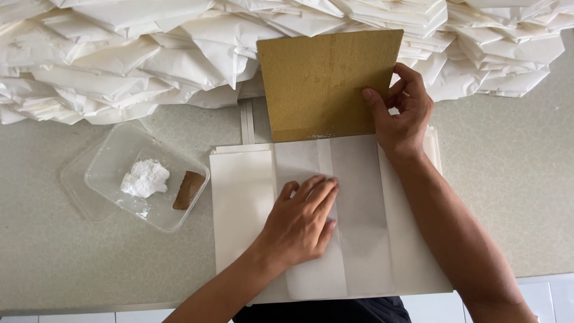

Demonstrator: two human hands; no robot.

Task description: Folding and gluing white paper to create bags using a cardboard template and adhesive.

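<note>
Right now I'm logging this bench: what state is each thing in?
Brown board: tilted, its lower part slid under folded paper.
White paper: folded, flat.
Left hand: pressing paper.
Right hand: pinching board edge.
Plastic tub: open, holds white paste.
Paper pile: heaped.

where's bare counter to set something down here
Bare counter lies right of the right hand, and in front of the plastic tray. Crowded: paper bag pile along the back, white sheets under the left hand.

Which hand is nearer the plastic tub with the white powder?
Left. The left hand lies flat on the paper, just right of the tub. The right hand is farther right, gripping the cardboard.
</note>
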